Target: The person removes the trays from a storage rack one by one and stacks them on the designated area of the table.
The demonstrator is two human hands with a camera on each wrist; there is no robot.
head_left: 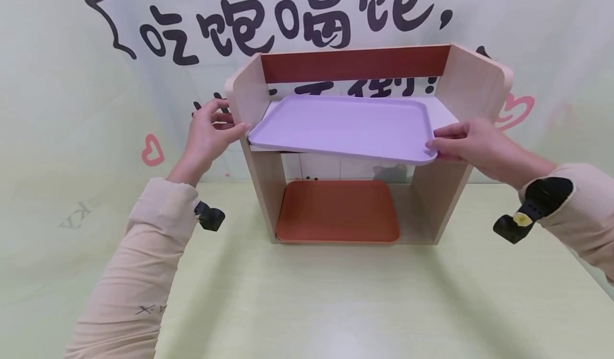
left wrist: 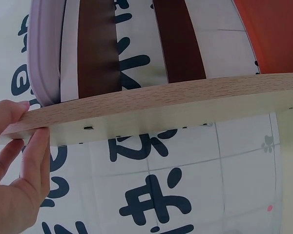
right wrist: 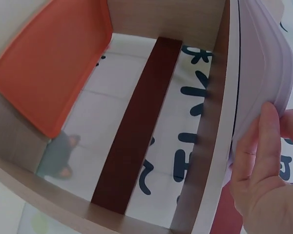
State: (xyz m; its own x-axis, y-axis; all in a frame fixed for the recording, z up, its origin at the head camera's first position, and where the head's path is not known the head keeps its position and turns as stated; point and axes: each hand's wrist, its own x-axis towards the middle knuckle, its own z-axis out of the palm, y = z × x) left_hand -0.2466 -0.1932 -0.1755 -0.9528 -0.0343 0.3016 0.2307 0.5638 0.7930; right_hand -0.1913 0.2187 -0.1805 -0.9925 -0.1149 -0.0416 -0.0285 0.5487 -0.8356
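A wooden two-level shelf stands on the table. On its upper board lies a purple tray, set askew, its right front corner jutting past the board's edge. My right hand pinches that corner between thumb and fingers; in the right wrist view the fingers lie along the tray's underside. My left hand grips the front edge of the shelf's left side panel, thumb on the inner side near the tray's left corner. An orange tray lies on the lower level, toward the left.
A pale green table extends in front of the shelf. Behind it hangs a white cloth with black characters and pink hearts. A dark red crossbar spans the shelf's upper back.
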